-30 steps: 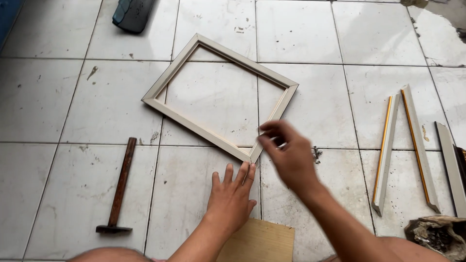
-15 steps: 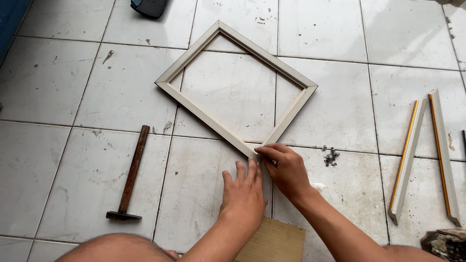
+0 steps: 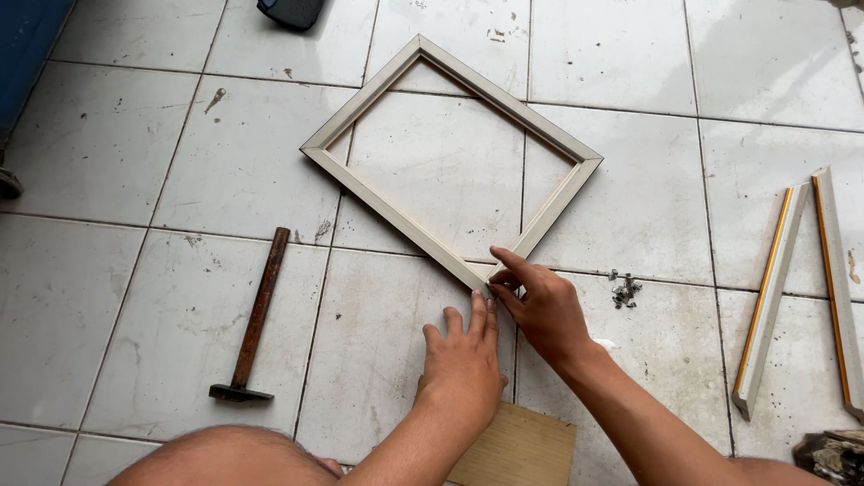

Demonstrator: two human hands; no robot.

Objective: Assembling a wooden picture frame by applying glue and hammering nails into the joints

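Two hands meet at the near corner of the pale rectangular wooden frame (image 3: 450, 153) lying on the white tiled floor (image 3: 108, 297). Left hand (image 3: 463, 360) rests flat, fingers together, touching that corner. Right hand (image 3: 540, 306) pinches it, forefinger extended. A wooden-handled hammer (image 3: 254, 315) lies leftward.

Head camera, looking steeply down, close above tiled floor (image 3: 135, 135)
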